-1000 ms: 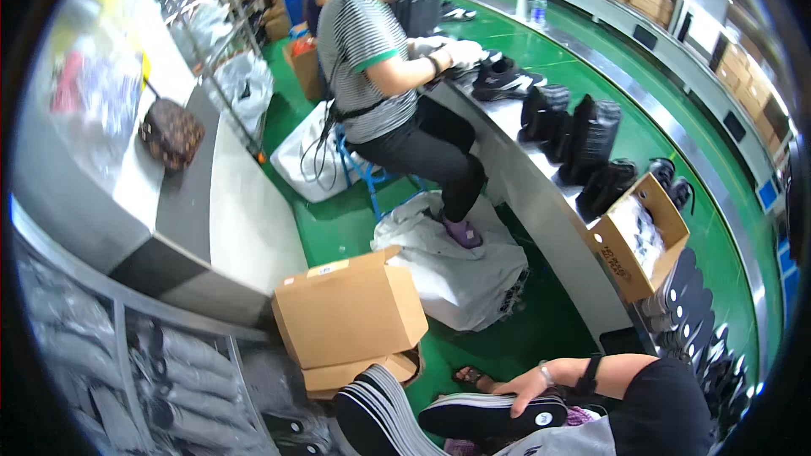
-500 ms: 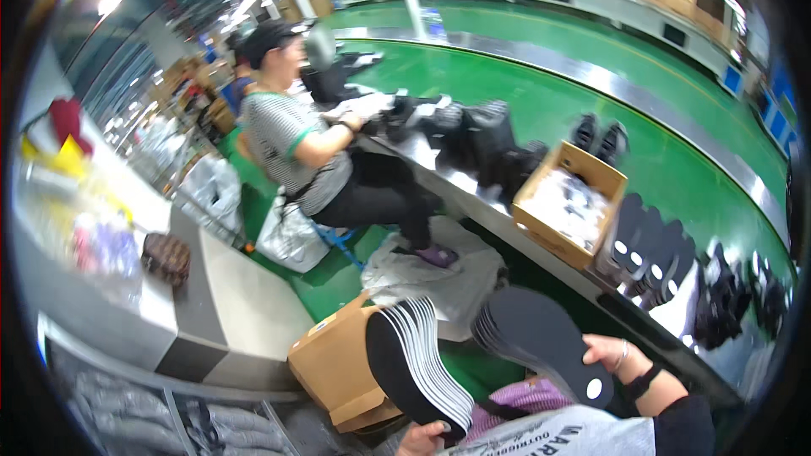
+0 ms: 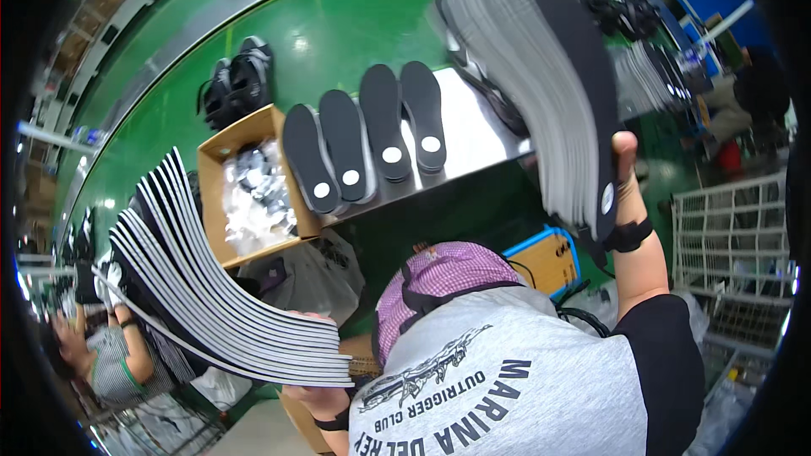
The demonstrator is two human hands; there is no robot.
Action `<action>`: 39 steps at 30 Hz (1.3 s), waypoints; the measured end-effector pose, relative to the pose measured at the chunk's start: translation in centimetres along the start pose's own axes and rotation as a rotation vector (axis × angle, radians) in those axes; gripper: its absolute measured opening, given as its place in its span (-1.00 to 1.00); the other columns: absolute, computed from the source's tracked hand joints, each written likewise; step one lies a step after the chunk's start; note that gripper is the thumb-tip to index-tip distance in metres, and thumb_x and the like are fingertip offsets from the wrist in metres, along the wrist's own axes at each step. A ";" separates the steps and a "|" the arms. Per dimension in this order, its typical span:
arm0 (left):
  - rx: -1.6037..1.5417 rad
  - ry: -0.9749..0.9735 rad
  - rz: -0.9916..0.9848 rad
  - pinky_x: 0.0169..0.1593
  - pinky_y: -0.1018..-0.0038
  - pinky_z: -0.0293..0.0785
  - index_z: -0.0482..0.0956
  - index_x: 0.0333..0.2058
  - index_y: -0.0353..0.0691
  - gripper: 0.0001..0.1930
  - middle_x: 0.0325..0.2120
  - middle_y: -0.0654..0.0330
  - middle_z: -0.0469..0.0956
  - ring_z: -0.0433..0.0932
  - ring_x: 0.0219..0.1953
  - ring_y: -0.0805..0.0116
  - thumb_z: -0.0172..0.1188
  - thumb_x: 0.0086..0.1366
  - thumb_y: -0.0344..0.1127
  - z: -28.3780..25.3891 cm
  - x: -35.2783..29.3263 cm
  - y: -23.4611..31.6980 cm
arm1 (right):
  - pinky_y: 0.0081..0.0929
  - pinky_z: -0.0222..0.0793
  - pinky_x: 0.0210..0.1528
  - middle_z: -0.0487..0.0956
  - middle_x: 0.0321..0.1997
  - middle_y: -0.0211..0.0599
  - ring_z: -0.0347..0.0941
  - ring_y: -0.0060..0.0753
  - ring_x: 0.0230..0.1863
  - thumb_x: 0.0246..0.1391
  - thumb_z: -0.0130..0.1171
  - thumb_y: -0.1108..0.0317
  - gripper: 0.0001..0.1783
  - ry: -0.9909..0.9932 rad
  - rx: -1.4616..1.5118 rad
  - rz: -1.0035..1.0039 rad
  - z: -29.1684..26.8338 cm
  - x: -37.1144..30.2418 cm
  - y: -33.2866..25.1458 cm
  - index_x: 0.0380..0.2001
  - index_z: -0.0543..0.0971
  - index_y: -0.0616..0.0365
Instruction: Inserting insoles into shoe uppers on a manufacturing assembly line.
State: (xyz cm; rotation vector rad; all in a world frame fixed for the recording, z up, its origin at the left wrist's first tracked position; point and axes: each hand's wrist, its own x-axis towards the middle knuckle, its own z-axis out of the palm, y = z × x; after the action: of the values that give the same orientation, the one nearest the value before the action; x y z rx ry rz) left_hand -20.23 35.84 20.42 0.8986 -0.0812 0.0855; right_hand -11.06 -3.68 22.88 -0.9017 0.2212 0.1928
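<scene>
My left hand (image 3: 314, 397) is closed around the end of a thick stack of insoles (image 3: 228, 295), black with pale edges, fanned out to the left. My right hand (image 3: 626, 186) grips a second stack of insoles (image 3: 541, 93) near the heel end and holds it raised over the bench; its edges are blurred. A white round mark shows on the heel of its outer insole. Between the two stacks, several black insoles (image 3: 385, 110) stand side by side along the metal bench (image 3: 481, 135), white dots at their lower ends.
An open cardboard box (image 3: 218, 194) with small clear-wrapped items stands left of the insole row. Black shoes (image 3: 241, 80) lie behind it. A person in a striped shirt (image 3: 118, 363) sits at far left. At right are a white wire rack (image 3: 731, 228) and a blue-edged wooden board (image 3: 545, 257).
The view has swung to the right toward the bench. Both insole stacks have come up from near my lap; the right one is now above the bench, the left one spread like a fan.
</scene>
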 end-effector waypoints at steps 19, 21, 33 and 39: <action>-0.061 0.074 -0.474 -0.11 0.32 0.38 0.17 -0.02 -0.42 -0.17 -0.19 0.01 0.37 0.41 -0.16 0.14 0.33 -0.32 -0.26 3.2 10.6 -6.4 | -0.34 0.37 -0.09 0.46 -0.14 -0.14 0.43 -0.23 -0.17 -0.22 0.06 0.02 -0.34 0.504 0.133 -0.419 -9.1 -6.9 -1.0 -0.08 0.33 0.28; -0.016 0.044 -0.516 -0.08 0.32 0.34 0.17 -0.01 -0.42 -0.17 -0.19 0.01 0.37 0.40 -0.15 0.15 0.32 -0.33 -0.28 5.9 11.4 -7.0 | -0.35 0.40 -0.12 0.47 -0.17 -0.10 0.45 -0.23 -0.21 -0.22 0.07 0.06 -0.36 0.481 0.166 -0.380 -11.2 -6.6 -1.8 -0.11 0.34 0.32; 0.099 -0.316 -0.776 -0.18 0.43 0.41 0.31 -0.14 -0.45 -0.44 -0.34 0.03 0.46 0.49 -0.29 0.24 0.23 -0.20 -0.40 25.7 21.0 -21.7 | -0.44 0.43 -0.18 0.52 -0.28 -0.19 0.48 -0.32 -0.29 -0.21 0.10 0.24 -0.55 0.362 0.143 -0.241 -30.0 4.5 -14.0 -0.21 0.42 0.28; -0.083 -0.238 -1.126 -0.15 0.46 0.41 0.29 -0.13 -0.39 -0.57 -0.30 0.11 0.44 0.46 -0.26 0.33 0.14 -0.02 -0.44 37.8 24.7 -35.3 | -0.45 0.38 -0.15 0.49 -0.26 -0.23 0.45 -0.39 -0.27 -0.17 0.06 0.26 -0.52 0.292 0.008 -0.032 -38.7 9.7 -20.7 -0.13 0.34 0.25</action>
State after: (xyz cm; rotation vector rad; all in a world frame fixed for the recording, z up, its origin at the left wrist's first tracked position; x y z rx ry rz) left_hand 6.84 -14.62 19.04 0.7631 0.2051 -1.0650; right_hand -0.64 -46.16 12.64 -0.9235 0.4773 0.0294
